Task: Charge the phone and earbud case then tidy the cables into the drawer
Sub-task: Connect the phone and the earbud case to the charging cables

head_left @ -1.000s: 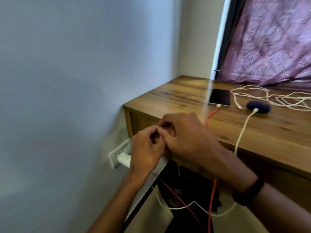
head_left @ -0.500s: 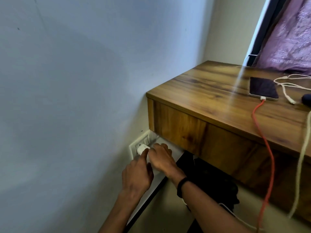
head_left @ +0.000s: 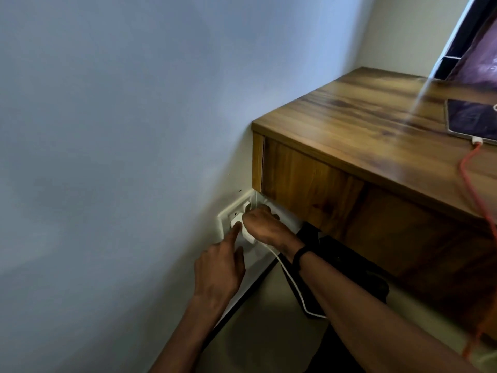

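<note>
Charger (head_left: 246, 227) long axis toward socket (head_left: 228, 214).

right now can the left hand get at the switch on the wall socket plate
Probably yes. The left hand already has its index finger stretched onto the wall socket plate, beside the white charger that the right hand grips. Nothing lies between that finger and the plate, though blur hides the switch itself.

Phone (head_left: 473, 118) cut by right edge; right hand (head_left: 265, 224) hides charger body.
</note>
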Tool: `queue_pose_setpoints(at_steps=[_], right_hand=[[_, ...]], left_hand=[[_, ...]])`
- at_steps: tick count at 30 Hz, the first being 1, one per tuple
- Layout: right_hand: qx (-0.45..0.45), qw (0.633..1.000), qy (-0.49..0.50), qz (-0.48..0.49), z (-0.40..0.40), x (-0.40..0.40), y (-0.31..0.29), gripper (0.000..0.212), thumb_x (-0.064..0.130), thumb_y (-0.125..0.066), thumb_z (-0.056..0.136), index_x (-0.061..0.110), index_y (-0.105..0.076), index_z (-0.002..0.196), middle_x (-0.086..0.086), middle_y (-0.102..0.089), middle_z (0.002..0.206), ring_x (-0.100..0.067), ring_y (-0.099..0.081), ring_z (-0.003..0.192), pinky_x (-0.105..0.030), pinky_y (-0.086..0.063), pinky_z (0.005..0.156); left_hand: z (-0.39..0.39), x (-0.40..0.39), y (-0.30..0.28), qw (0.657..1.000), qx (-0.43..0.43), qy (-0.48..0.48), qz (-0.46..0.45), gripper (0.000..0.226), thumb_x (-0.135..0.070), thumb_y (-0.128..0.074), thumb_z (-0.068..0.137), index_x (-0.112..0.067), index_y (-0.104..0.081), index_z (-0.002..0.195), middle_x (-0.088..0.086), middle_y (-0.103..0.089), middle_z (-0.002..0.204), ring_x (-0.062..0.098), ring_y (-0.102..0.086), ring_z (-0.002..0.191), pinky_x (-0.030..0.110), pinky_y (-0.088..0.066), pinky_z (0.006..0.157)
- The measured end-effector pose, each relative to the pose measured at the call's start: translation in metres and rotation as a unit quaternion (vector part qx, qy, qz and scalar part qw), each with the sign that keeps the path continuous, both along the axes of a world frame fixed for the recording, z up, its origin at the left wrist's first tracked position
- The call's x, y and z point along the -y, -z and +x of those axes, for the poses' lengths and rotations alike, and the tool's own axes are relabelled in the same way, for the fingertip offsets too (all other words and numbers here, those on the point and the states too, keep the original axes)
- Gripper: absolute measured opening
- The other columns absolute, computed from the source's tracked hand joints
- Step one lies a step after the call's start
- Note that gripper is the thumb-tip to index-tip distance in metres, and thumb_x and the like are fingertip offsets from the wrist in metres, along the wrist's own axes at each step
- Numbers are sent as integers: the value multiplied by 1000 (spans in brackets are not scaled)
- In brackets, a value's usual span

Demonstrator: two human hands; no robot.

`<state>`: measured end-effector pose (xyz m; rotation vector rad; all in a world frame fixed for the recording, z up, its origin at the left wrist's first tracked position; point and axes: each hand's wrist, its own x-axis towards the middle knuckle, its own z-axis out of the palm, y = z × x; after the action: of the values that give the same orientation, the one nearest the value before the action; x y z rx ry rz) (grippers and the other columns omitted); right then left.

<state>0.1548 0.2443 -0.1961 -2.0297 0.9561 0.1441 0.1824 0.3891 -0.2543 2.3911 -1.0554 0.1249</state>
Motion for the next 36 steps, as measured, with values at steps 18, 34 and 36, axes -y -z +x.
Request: queue_pose_setpoints(at_steps=[18, 34, 36], right_hand=[[104, 994, 0, -15, -70, 14, -26, 37, 9, -47, 94, 16, -43, 58, 1, -46, 61, -13, -44, 57, -28, -35, 56], [194, 976, -34, -93, -125, 5, -143, 40, 10, -52, 89, 19, -66, 125, -4, -71, 106, -17, -66, 91, -32, -56, 75], [227, 968, -17, -106, -137, 11, -166, 40, 10, -52, 89, 18, -62, 126, -2, -70, 102, -16, -67, 90, -30, -56, 72]], left_hand=[[-8, 15, -26, 996, 46, -59, 58, 65, -68, -64, 83, -39, -54, 140, -1, -78, 93, 32, -72, 94, 38, -56, 73], [-71, 42, -167, 986, 4, 83, -146, 47, -47, -67, 86, -34, -65, 131, -8, -73, 75, 12, -71, 71, 32, -57, 64], [-79, 52, -187, 976, -15, 100, -195, 43, -37, -71, 87, -33, -66, 130, -8, -72, 71, 10, -70, 66, 36, -60, 67]])
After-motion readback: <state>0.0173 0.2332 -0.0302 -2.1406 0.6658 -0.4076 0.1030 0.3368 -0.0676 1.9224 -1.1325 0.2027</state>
